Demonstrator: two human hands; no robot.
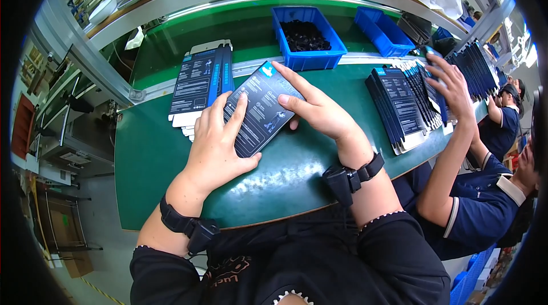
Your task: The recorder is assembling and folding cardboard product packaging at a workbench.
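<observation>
A dark printed cardboard box with a blue corner is held tilted above the green table, between both hands. My left hand grips its left side and lower end, fingers across the printed face and thumb near the bottom edge. My right hand grips the upper right side, its thumb on the face and forefinger along the top edge. Just left of my hands lies a stack of flattened dark cartons with white flaps, partly behind my left hand.
A blue bin of small black parts stands at the table's far side, with another blue bin to its right. A row of dark boxes stands at right. There a co-worker's hand reaches over the boxes.
</observation>
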